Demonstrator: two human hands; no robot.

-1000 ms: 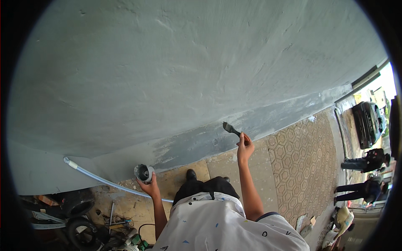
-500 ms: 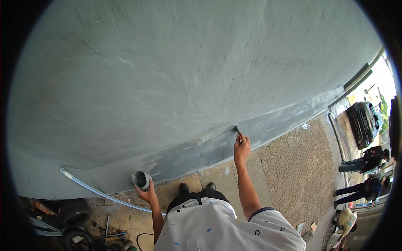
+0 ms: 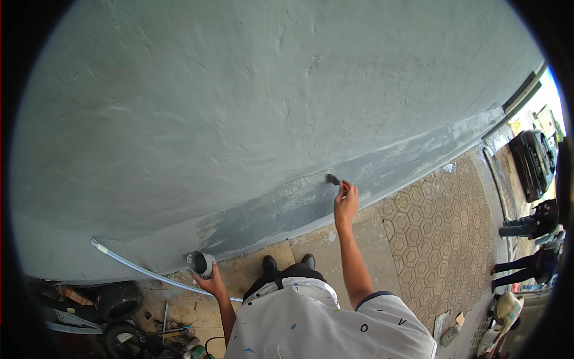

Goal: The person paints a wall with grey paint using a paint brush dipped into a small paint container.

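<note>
A paintbrush (image 3: 332,179) with dark grey bristles is pinched in my right hand (image 3: 347,203). Its tip meets the darker grey painted band (image 3: 382,161) along the foot of the wall, near the band's upper edge. Down at the left, my left hand (image 3: 211,281) grips a light grey paint cup (image 3: 204,263), its fingers wrapped round the side. Dark grey paint shows inside the cup, which is tilted with its mouth toward the wall. Above the band, the lighter grey wall (image 3: 239,90) has a rough, streaked surface.
A pale blue hose (image 3: 149,275) curves from the wall's foot behind my left arm. Old tyres (image 3: 119,300) and scattered tools lie at the lower left. Hexagonal paving (image 3: 436,233) stretches to the right, with a dark car (image 3: 532,164) and several people (image 3: 541,218) beyond it.
The brush has swung from pointing up to pointing left, its tip slightly left and higher on the band. The cup has tilted more toward the wall. My view has shifted slightly.
</note>
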